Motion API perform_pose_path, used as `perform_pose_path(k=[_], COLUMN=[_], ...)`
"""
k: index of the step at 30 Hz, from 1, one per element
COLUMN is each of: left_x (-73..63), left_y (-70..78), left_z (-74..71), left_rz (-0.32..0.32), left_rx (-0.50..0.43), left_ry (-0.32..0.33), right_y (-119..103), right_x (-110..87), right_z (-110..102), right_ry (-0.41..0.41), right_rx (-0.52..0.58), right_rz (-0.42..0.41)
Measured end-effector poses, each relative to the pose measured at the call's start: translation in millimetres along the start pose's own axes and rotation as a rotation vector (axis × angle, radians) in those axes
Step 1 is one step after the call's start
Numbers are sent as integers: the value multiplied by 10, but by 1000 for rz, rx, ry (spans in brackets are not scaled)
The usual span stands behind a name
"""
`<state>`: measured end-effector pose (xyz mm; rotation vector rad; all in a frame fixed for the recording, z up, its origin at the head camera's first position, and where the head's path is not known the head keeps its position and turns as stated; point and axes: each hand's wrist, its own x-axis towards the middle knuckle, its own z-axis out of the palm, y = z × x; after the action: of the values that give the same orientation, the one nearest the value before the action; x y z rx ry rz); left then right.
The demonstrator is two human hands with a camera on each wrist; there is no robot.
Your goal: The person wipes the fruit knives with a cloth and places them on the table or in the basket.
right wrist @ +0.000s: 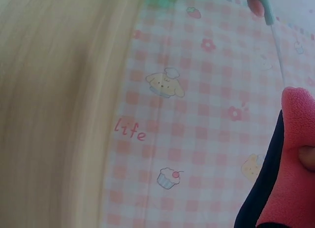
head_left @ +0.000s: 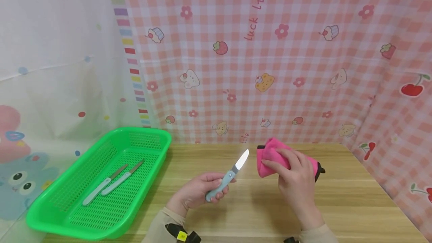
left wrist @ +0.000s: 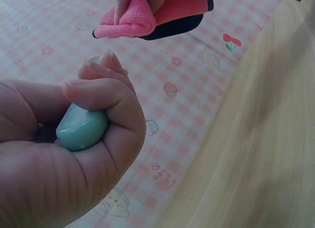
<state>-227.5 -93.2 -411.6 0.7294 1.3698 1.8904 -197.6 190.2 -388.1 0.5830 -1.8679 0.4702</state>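
Observation:
My left hand [head_left: 206, 188] grips the light blue handle of a small knife [head_left: 225, 181], its bright blade tilted up and to the right in the head view. The handle's rounded end shows between curled fingers in the left wrist view. To the right, my right hand [head_left: 297, 179] pinches a folded pink cloth [head_left: 278, 156] with black edging. A gap separates the cloth from the blade in the head view. In the right wrist view the pink cloth [right wrist: 300, 134] fills the lower right, with a thumb or fingertip pressed into it.
A green plastic basket [head_left: 148, 194] stands on the left of the wooden table [head_left: 246, 216]. Two more blue-handled knives [head_left: 116, 185] lie inside it, side by side. Behind the table hangs a pink checked curtain [head_left: 236, 66], with a white printed one at left.

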Motion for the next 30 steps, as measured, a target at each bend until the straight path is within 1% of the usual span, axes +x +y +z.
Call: perform_pose_path(k=[6, 12, 17, 21, 24, 27, 30], left_x=[-3, -3, 8, 16, 15, 8, 3], left_y=[19, 29, 13, -6, -13, -15, -21], left_z=[6, 21, 13, 5, 11, 23, 33], left_rz=[-11, -23, -17, -6, -13, -24, -26], left_rx=[2, 16, 10, 8, 8, 7, 11], left_ry=[14, 43, 37, 27, 31, 40, 44], right_y=[-95, -175, -230, -255, -273, -293, -307], right_x=[52, 81, 100, 108, 97, 74, 48], right_z=[-16, 29, 66, 99, 126, 149, 164], right_ry=[-17, -36, -52, -59, -67, -85, -123], right_rx=[47, 50, 46, 51, 60, 59, 38], right_rz=[-38, -99, -157, -188, -209, -229, -240])
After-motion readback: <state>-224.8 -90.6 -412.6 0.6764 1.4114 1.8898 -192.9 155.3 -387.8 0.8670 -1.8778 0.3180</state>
